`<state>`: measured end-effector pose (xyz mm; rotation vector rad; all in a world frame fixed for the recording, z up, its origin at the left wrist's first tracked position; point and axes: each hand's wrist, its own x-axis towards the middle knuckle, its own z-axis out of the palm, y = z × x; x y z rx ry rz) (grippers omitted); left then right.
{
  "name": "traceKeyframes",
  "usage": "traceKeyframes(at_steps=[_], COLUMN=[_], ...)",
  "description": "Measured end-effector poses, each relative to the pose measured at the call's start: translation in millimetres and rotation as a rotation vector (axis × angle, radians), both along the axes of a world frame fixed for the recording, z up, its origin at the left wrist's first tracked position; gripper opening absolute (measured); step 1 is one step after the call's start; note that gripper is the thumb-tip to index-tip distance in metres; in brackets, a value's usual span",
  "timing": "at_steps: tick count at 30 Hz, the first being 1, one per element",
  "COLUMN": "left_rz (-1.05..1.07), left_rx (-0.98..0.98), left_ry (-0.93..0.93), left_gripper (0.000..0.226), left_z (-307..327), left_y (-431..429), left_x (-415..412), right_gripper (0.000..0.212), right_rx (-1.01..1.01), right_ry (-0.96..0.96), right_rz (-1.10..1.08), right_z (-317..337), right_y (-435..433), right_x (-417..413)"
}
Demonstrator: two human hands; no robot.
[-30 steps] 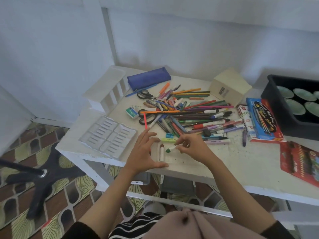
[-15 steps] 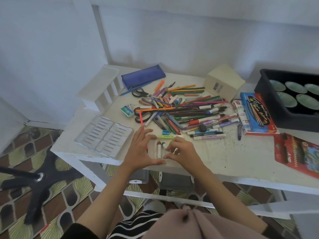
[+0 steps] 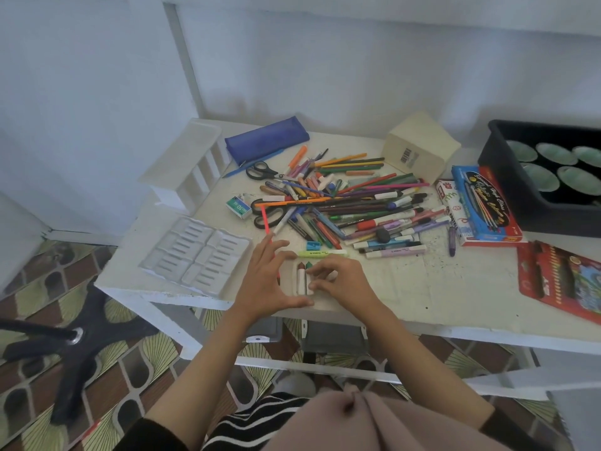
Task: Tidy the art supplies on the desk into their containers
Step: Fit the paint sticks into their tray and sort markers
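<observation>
Green-tipped wax crayon [image 3: 309, 265], in shallow clear plastic tray [image 3: 290, 278] between hands: right hand [image 3: 341, 281] pinches it; left hand [image 3: 265, 281], fingers straight, touches tray.

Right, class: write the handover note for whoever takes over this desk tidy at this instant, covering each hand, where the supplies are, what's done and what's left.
Left hand: open, fingers spread, bracing the small clear tray at the near edge of the desk.
Right hand: fingers curled on the green crayon, seating it beside the brown crayon in that tray.
Done: two crayons in the tray.
Left: the pile of pens and pencils, scissors and yellow highlighter loose mid-desk; white moulded tray unfilled, blue pencil case at the back.
</observation>
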<state>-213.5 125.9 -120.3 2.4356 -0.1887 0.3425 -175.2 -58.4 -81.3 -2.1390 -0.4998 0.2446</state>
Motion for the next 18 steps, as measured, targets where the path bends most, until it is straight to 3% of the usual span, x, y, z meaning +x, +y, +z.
traceKeyframes(at_steps=[11, 16, 18], left_rz=[0.025, 0.037, 0.044], left_rx=[0.026, 0.062, 0.076], left_ry=[-0.007, -0.001, 0.012], left_gripper=[0.082, 0.081, 0.082], left_z=[-0.7, -0.6, 0.8], left_y=[-0.5, -1.8, -2.8], left_x=[-0.3, 0.0, -0.9], right_gripper=[0.014, 0.011, 0.005], right_rx=[-0.165, 0.01, 0.028], right_ry=[0.007, 0.08, -0.004], right_rz=[0.123, 0.102, 0.007], right_z=[1.9, 20.1, 26.2], right_y=[-1.1, -14.3, -27.6], right_x=[16.2, 23.9, 39.5])
